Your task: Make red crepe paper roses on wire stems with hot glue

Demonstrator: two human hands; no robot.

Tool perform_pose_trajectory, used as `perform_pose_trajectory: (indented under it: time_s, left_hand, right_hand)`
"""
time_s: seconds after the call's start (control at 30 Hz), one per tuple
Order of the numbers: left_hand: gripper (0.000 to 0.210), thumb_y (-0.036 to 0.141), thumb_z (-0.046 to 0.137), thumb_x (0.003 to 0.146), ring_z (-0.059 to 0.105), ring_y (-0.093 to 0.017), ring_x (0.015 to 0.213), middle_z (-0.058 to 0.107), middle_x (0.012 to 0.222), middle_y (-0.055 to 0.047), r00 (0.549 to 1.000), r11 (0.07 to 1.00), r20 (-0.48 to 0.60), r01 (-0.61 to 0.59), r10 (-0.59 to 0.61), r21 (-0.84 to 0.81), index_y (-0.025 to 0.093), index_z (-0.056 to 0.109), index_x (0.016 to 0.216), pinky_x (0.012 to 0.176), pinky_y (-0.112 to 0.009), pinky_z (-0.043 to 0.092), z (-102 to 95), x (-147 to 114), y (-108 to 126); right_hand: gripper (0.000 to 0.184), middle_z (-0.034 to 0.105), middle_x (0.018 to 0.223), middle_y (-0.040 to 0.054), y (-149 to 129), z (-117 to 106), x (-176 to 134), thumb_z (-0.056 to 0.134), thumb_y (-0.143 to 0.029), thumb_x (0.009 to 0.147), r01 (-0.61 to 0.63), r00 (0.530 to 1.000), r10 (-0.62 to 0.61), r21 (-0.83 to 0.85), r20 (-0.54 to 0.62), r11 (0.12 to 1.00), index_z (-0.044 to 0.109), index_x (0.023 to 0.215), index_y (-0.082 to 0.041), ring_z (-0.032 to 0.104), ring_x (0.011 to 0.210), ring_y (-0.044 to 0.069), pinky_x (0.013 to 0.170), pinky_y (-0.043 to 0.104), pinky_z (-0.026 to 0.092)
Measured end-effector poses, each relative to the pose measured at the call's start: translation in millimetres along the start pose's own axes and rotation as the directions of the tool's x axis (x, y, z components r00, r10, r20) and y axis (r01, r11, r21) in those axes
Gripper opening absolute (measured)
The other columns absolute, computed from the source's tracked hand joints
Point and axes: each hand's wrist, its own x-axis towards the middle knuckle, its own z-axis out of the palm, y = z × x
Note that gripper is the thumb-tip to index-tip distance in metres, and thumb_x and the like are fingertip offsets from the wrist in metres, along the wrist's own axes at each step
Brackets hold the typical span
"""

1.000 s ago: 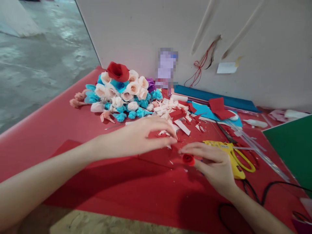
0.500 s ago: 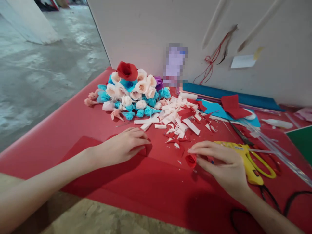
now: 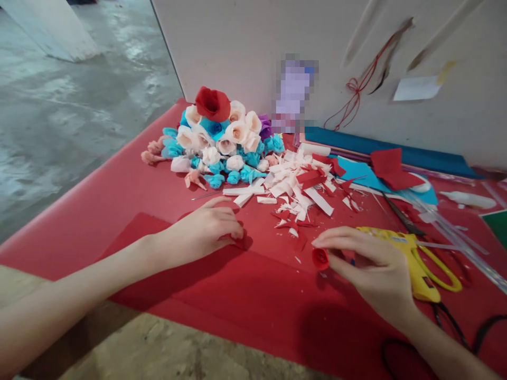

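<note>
1. Head view, right hand [image 3: 372, 266]: fingers pinch a small red paper flower [image 3: 320, 259] above the worktop [image 3: 99, 195]; a yellow glue gun [image 3: 420, 275] lies just beside.
2. Head view, left hand [image 3: 202, 229]: fingers curl over red paper [image 3: 138, 231]; whether they grip it, I cannot tell; paper scraps [image 3: 285, 177] lie beyond.

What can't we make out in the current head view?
All in the head view:
- Left hand: whatever its underside touches, hidden by the hand itself.
- Rolled red paper: the side towards the palm, covered by the right hand.
- Yellow glue gun: part of its body, behind that same hand.
- Purple object: its details, pixelated.
- Green sheet: its full extent, cut off by the right edge.
</note>
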Motion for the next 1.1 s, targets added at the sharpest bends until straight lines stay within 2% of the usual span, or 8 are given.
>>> perform_pose_trajectory:
  time_s: [0.2, 0.4, 0.6, 0.77, 0.87, 1.0, 1.1]
  left_hand:
    - [0.019, 0.018, 0.044, 0.086, 0.057, -0.017, 0.089, 0.068, 0.091, -0.002, 0.998, 0.997, -0.045, -0.047, 0.050, 0.060, 0.021, 0.061, 0.092, 0.090, -0.035, 0.033, -0.1, -1.0, -1.6]
    - [0.021, 0.016, 0.043, 0.086, 0.057, -0.015, 0.085, 0.068, 0.086, -0.002, 0.997, 0.996, -0.037, -0.069, 0.071, 0.050, 0.019, 0.063, 0.083, 0.085, -0.031, 0.038, -1.5, -2.1, -4.4]
    - [0.019, 0.023, 0.047, 0.084, 0.053, -0.019, 0.100, 0.062, 0.108, -0.001, 0.993, 0.993, -0.089, -0.070, 0.079, 0.096, 0.023, 0.064, 0.075, 0.101, -0.042, 0.020, -2.7, -2.8, -4.0]
    - [0.022, 0.023, 0.041, 0.087, 0.056, -0.015, 0.085, 0.067, 0.086, -0.001, 0.999, 0.999, 0.017, -0.041, 0.041, 0.015, 0.021, 0.062, 0.082, 0.095, -0.036, 0.030, -5.3, -0.7, -0.5]
    - [0.018, 0.024, 0.045, 0.086, 0.056, -0.016, 0.089, 0.068, 0.089, -0.001, 0.998, 0.999, 0.058, -0.009, 0.012, -0.053, 0.021, 0.062, 0.089, 0.095, -0.034, 0.032, -3.3, 0.7, -0.8]
    - [0.014, 0.024, 0.050, 0.083, 0.059, -0.015, 0.087, 0.069, 0.092, -0.001, 1.000, 0.991, 0.012, 0.010, -0.009, -0.131, 0.021, 0.063, 0.088, 0.094, -0.032, 0.036, 1.5, 1.0, -3.6]
    - [0.017, 0.024, 0.048, 0.084, 0.061, -0.014, 0.084, 0.069, 0.090, -0.002, 1.000, 0.987, -0.017, -0.024, 0.021, -0.161, 0.021, 0.064, 0.088, 0.088, -0.030, 0.041, 2.5, 0.6, -5.1]
  right_hand:
    - [0.017, 0.063, 0.076, -0.0017, -1.0, 1.8, 0.9, 0.058, -0.006, 0.072, 0.004, 1.000, -0.004, 0.010, 0.000, 1.000, 0.063, 0.076, -0.021, 0.059, 0.070, 0.008, 0.067, 0.016, 0.048]
    - [0.016, 0.064, 0.077, -0.0016, 0.1, 1.0, -0.5, 0.058, -0.007, 0.072, -0.004, 1.000, 0.004, 0.002, 0.008, 1.000, 0.063, 0.076, -0.021, 0.059, 0.070, 0.008, 0.066, 0.016, 0.048]
    - [0.016, 0.063, 0.078, -0.0010, -0.1, 2.1, 0.5, 0.058, -0.006, 0.072, 0.009, 1.000, -0.009, -0.002, 0.002, 1.000, 0.063, 0.076, -0.021, 0.059, 0.071, 0.008, 0.067, 0.016, 0.047]
    - [0.017, 0.064, 0.076, -0.0015, -0.4, 2.6, 0.5, 0.060, -0.006, 0.070, -0.005, 1.000, 0.005, -0.001, -0.013, 1.000, 0.064, 0.075, -0.022, 0.059, 0.067, 0.009, 0.059, 0.016, 0.047]
    - [0.019, 0.065, 0.076, -0.0016, 0.2, 2.6, 0.5, 0.059, -0.005, 0.069, -0.059, 0.998, 0.061, 0.030, -0.036, 0.998, 0.064, 0.075, -0.022, 0.060, 0.069, 0.009, 0.058, 0.016, 0.048]
    - [0.021, 0.066, 0.079, -0.0005, 0.2, 2.7, 0.6, 0.056, -0.004, 0.069, -0.183, 0.981, 0.188, 0.089, -0.050, 0.979, 0.064, 0.075, -0.023, 0.062, 0.073, 0.012, 0.054, 0.016, 0.050]
    - [0.021, 0.065, 0.079, -0.0002, -0.8, 2.4, 0.5, 0.055, -0.003, 0.068, -0.213, 0.974, 0.220, 0.117, -0.054, 0.970, 0.064, 0.073, -0.022, 0.062, 0.071, 0.013, 0.050, 0.016, 0.049]
